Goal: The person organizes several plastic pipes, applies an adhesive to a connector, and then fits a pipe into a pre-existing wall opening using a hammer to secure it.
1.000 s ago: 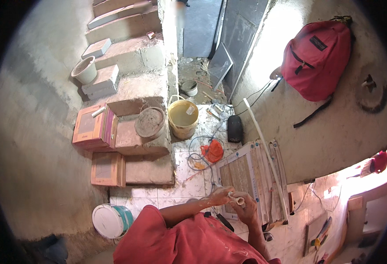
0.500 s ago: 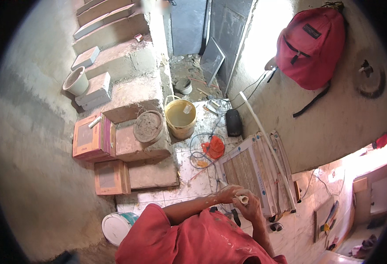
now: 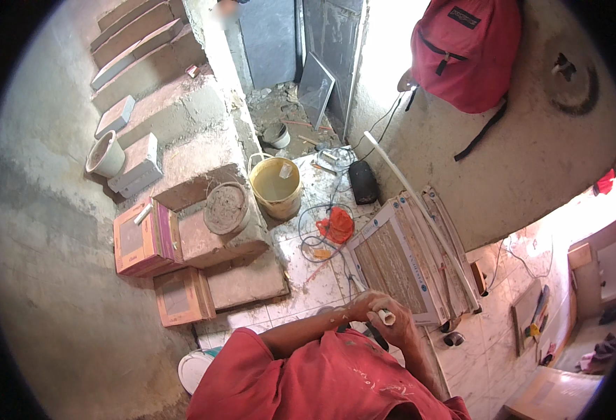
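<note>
Both my hands are closed around a white plastic pipe (image 3: 388,318) in front of my chest, its hollow end pointing up toward me. My left hand (image 3: 368,304) wraps it from the left. Against it on the right is my right hand (image 3: 397,332), also gripping the pipe. A short pale length shows past my left hand on the far side; most of the pipe is hidden by my fingers. Just beyond my hands, boxed tiles (image 3: 396,269) lean in a stack against the wall, with a long white pipe (image 3: 420,201) lying across them.
Concrete steps (image 3: 213,154) rise on the left, holding tile boxes (image 3: 137,239) and a mortar bucket (image 3: 225,208). A yellow bucket (image 3: 276,187), looped cable (image 3: 308,231), an orange plastic bag (image 3: 336,226) and a black container (image 3: 363,183) are on the floor. A red backpack (image 3: 465,56) hangs at right.
The view has turned, so the steps, buckets and backpack sit farther left in it. My hands keep hold of the pipe, almost in the same pose.
</note>
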{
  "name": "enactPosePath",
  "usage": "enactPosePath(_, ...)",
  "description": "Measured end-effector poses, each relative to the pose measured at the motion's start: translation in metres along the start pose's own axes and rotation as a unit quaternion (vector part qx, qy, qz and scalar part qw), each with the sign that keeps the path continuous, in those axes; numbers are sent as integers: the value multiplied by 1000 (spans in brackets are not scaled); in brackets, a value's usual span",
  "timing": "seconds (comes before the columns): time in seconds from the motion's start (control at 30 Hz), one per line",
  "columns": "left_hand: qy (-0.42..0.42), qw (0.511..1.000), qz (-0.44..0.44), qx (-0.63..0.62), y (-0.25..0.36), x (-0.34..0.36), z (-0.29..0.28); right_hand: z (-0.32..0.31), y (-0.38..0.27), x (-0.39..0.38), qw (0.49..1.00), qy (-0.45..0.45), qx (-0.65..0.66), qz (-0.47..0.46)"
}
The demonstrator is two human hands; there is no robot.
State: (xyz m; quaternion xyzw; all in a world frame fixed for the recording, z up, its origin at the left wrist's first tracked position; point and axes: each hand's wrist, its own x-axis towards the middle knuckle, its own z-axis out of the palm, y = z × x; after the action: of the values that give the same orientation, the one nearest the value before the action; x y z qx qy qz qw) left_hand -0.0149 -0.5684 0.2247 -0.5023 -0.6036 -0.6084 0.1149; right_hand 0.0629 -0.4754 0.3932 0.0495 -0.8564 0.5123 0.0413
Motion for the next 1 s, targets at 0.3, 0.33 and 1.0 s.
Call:
enactPosePath(0.3,-213,935,-224,-174,24,12,-27,-4,-29,2,999,-6,1,-32)
enactPosePath(0.33,-187,943,-229,-151,24,7,-28,-2,-33,6,999,-2,3,-52)
enactPosePath(1.0,-165,943,-266,-116,51,37,-55,14,-21,19,1000,-15,15,-18)
